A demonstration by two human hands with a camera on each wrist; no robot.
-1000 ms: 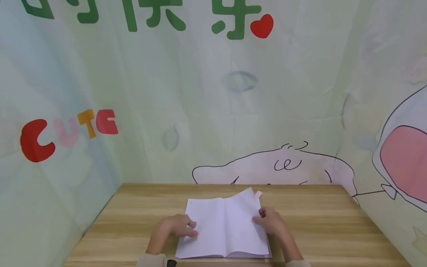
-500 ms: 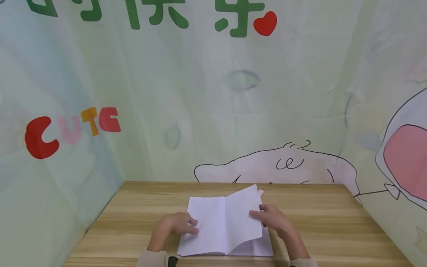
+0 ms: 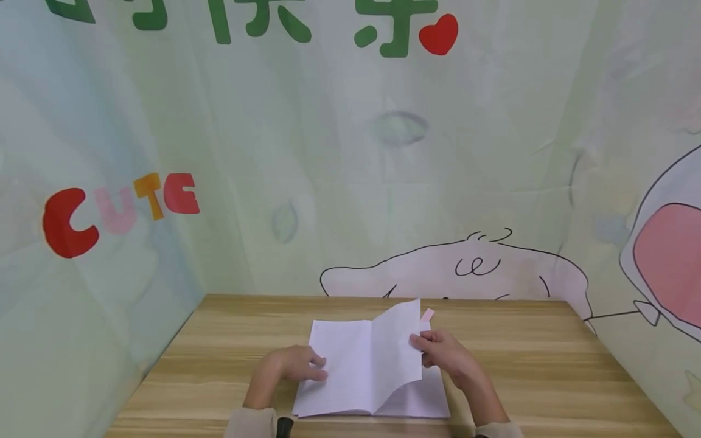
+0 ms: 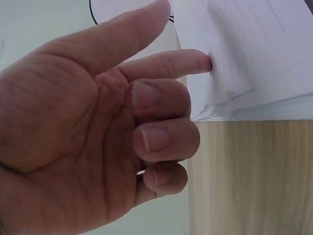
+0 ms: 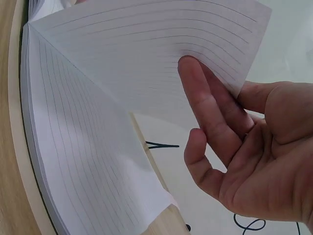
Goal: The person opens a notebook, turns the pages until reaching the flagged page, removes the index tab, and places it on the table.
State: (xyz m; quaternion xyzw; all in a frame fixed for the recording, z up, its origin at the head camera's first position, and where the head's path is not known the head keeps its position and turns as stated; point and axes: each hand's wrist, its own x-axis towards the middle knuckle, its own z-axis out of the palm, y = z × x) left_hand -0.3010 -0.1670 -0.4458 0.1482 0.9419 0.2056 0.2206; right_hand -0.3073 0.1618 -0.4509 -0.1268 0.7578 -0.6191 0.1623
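Observation:
A notebook with lined white paper lies open on the wooden table. Between thumb and fingers, my right hand pinches the outer edge of a right-hand page, which stands lifted and curved toward the spine. In the right wrist view the fingers lie behind that lined page, and the sheet beneath shows at left. My left hand rests at the left page's outer edge. The left wrist view shows its index fingertip touching the paper, the other fingers loosely bent.
A pink tab sticks out at the notebook's top right. Behind the table hangs a pale green printed cloth with cartoon drawings and coloured letters, continuing along both sides.
The right hand has raised the page's outer edge and drawn it left, uncovering more of the sheet beneath. The left hand stays at its page edge. The head view has shifted slightly.

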